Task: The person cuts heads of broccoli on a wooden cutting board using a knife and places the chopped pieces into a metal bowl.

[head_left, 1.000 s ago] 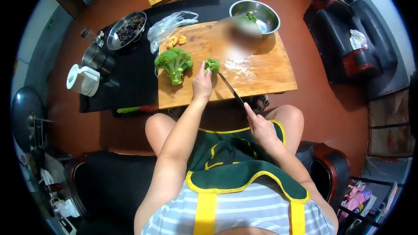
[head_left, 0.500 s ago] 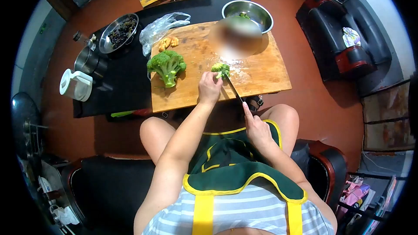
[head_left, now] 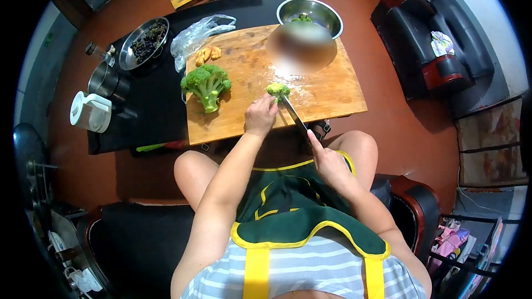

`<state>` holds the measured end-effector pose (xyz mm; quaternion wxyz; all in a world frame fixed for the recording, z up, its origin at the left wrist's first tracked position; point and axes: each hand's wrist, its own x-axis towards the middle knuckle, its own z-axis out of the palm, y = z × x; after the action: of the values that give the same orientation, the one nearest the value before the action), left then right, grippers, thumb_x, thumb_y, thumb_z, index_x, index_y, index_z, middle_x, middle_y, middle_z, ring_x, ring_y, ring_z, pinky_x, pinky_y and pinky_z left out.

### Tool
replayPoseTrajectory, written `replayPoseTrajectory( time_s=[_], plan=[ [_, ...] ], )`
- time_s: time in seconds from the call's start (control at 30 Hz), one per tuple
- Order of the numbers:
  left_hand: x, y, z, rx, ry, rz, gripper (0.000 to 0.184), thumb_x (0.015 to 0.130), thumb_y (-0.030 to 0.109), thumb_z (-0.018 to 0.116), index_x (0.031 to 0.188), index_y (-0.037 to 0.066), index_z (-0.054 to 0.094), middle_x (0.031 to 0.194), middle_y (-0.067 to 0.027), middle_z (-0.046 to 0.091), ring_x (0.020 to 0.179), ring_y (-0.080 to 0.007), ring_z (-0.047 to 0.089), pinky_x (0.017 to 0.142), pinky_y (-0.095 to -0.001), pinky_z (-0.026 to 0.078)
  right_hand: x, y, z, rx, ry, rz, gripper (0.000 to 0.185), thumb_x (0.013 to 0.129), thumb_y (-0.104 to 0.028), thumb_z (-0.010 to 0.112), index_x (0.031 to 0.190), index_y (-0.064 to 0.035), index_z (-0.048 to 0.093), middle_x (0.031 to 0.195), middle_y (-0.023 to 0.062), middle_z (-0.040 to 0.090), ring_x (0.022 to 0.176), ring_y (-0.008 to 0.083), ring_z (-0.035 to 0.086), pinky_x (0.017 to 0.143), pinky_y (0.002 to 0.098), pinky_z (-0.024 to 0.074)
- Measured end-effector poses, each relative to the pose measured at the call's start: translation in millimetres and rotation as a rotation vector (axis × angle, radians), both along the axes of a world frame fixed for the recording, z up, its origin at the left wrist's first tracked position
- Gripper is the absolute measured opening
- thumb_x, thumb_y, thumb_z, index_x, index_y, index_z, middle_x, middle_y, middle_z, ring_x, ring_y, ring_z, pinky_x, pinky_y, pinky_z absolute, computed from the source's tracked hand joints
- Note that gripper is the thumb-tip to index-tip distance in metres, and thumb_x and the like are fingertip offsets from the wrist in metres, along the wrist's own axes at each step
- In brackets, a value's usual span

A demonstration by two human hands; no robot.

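Note:
My left hand [head_left: 262, 115] pinches a small broccoli floret [head_left: 277, 89] near the front of the wooden cutting board [head_left: 244, 50]. In my right hand [head_left: 331, 163] is a knife [head_left: 294, 114], its index finger stretched along the back of the blade. The knife tip touches the floret's stem side. To the left on the board lies a large broccoli head [head_left: 206, 86], its stalk toward me. Pieces of ginger [head_left: 208, 55] rest behind it. A blurred patch hides part of the board at the back right.
A steel bowl [head_left: 327, 14] with green pieces stands at the board's back right corner. A plastic bag [head_left: 191, 39], a steel basin of dark food [head_left: 128, 55], a pot [head_left: 103, 80] and a white-lidded jug [head_left: 91, 113] are on the black table [head_left: 149, 116].
The whole view has shifted slightly left. The floret has turned a little in my left fingers, its crown now facing me more, and the knife stays against it.

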<state>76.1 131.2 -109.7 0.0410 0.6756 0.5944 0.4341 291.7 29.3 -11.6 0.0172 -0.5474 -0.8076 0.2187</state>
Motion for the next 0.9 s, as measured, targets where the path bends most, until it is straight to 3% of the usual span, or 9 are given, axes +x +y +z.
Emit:
replayPoseTrajectory(
  time_s=[0.17,0.23,0.3,0.43,0.53,0.73,0.9],
  plan=[
    [-10,-2,-9,0.004,0.025,-0.027,0.016,0.075,0.015,0.067,0.088,0.006,0.064,0.092,-0.0111,0.066,0.085,-0.0273,0.064,0.074,-0.0358,0.052,-3,6,12,-0.045,0.019,0.046,0.065,0.085,-0.006,0.049,0.143,-0.0048,0.02,0.07,0.0261,0.06,0.061,0.0389,0.062,0.055,0.0457,0.0518],
    [-11,-6,-8,-0.068,0.025,-0.03,0.014,0.076,0.015,0.065,0.088,0.007,0.062,0.088,-0.0104,0.065,0.085,-0.027,0.063,0.075,-0.0368,0.051,-10,3,11,-0.039,-0.062,0.053,0.07,0.083,-0.004,0.05,0.144,-0.0054,0.017,0.073,0.0267,0.06,0.062,0.0382,0.063,0.057,0.0454,0.0523],
    [-11,-8,-13,0.021,0.047,-0.02,0.014,0.076,0.015,0.066,0.088,0.007,0.062,0.089,-0.0112,0.065,0.085,-0.0276,0.063,0.074,-0.0368,0.051,-18,1,9,-0.038,-0.136,0.067,0.079,0.078,-0.001,0.051,0.146,-0.0083,0.012,0.078,0.027,0.061,0.064,0.0373,0.064,0.059,0.0452,0.0531],
    [-11,-8,-19,0.074,0.064,-0.014,0.014,0.076,0.014,0.066,0.088,0.007,0.062,0.09,-0.0125,0.065,0.086,-0.0285,0.063,0.075,-0.0369,0.051,-33,-10,1,0.0,-0.228,0.011,0.083,0.076,0.0,0.052,0.147,-0.012,0.011,0.075,0.0245,0.059,0.065,0.0364,0.064,0.06,0.0451,0.0533],
    [-11,-7,-21,0.041,0.043,-0.019,0.019,0.075,0.014,0.069,0.09,0.004,0.063,0.093,-0.0157,0.066,0.088,-0.0299,0.064,0.08,-0.0371,0.051,-35,-11,-12,0.059,-0.258,0.004,0.08,0.08,-0.002,0.051,0.148,-0.014,0.011,0.071,0.0226,0.059,0.061,0.0345,0.062,0.055,0.0436,0.0521],
    [-12,-5,-24,0.063,0.052,-0.027,0.017,0.076,0.014,0.068,0.089,0.004,0.063,0.092,-0.0148,0.066,0.087,-0.0299,0.064,0.079,-0.037,0.051,-28,-2,-26,0.129,-0.199,0.053,0.081,0.077,-0.001,0.051,0.147,-0.0111,0.012,0.068,0.0221,0.059,0.059,0.0343,0.062,0.057,0.0452,0.0528],
    [-11,-11,-17,0.018,0.044,-0.011,0.017,0.078,0.015,0.067,0.091,0.005,0.063,0.092,-0.0138,0.066,0.088,-0.0299,0.063,0.078,-0.0369,0.05,-26,10,-30,0.065,-0.218,0.062,0.078,0.079,-0.004,0.049,0.147,-0.0143,0.013,0.072,0.0228,0.062,0.064,0.0355,0.064,0.057,0.0468,0.0521]
  ],
)
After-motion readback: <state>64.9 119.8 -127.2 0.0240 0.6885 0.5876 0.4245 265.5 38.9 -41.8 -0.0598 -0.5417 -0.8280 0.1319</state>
